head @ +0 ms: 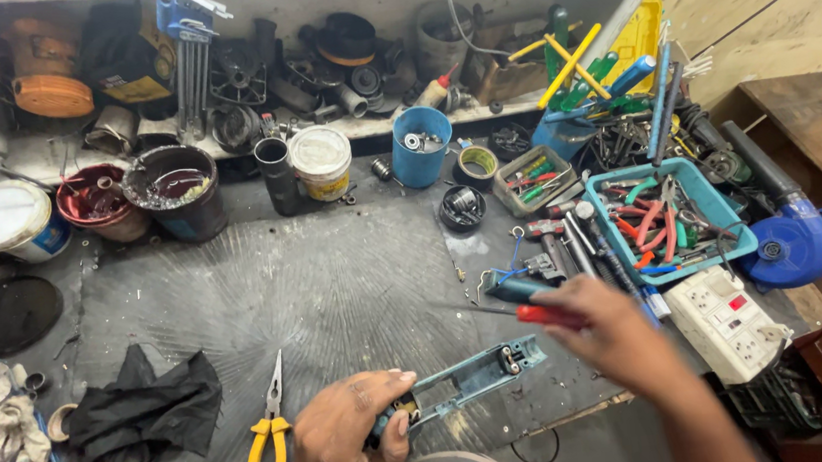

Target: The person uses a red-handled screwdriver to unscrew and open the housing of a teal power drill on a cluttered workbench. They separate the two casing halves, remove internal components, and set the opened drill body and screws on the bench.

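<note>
My left hand (347, 448) grips the near end of a long teal power-tool housing half (470, 378), which lies open side up over the dark workbench mat (325, 279). Its far end points right toward my right hand (606, 328). That hand holds a red-handled tool (545, 315), likely a screwdriver, whose thin shaft (474, 307) points left over the mat. A teal part (517, 287) lies just behind the red handle.
Yellow-handled pliers (269, 446) and a black cloth (142, 413) lie left of my left hand. A teal tray of hand tools (671, 221), a white power strip (726, 321) and a blue blower (804, 238) crowd the right. Cans and tubs (176, 188) line the back.
</note>
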{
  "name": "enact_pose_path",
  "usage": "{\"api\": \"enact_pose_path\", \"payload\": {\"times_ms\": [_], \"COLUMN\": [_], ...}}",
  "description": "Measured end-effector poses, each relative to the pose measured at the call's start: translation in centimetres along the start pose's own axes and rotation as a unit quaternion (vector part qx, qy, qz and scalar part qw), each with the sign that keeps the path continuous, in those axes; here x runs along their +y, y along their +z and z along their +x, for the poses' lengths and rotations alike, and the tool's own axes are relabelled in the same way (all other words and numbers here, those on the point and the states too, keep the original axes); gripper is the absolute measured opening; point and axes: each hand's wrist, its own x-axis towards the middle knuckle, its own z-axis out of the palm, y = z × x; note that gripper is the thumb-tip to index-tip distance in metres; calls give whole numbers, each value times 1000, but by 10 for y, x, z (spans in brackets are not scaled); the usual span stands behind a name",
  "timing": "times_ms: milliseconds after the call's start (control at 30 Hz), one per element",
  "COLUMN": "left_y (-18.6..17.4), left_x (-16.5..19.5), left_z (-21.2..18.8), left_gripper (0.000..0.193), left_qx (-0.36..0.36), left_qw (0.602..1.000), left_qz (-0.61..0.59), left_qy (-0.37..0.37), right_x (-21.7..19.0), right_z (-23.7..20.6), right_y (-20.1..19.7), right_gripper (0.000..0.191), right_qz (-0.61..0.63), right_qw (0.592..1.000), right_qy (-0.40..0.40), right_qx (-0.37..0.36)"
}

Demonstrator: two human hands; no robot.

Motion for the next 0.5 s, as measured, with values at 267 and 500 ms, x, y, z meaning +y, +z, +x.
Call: {"api": "enact_pose_path", "payload": {"times_ms": [267, 500], "left_y": [5, 22], "left_x": [2, 15], "left_z": [-3, -14], "left_gripper": [30, 51], "left_qx": [-16, -53], "left_qw": [999, 992], "left_qz": [-26, -37], "left_qy": [39, 113], "right_x": [-88, -88], "right_z": [-36, -45], "right_y": [-66, -75], "right_gripper": [17, 23], "right_qz": [601, 707], "right_qw": [699, 519], "right_qy": [-315, -473], "right_qx": [225, -77]}}
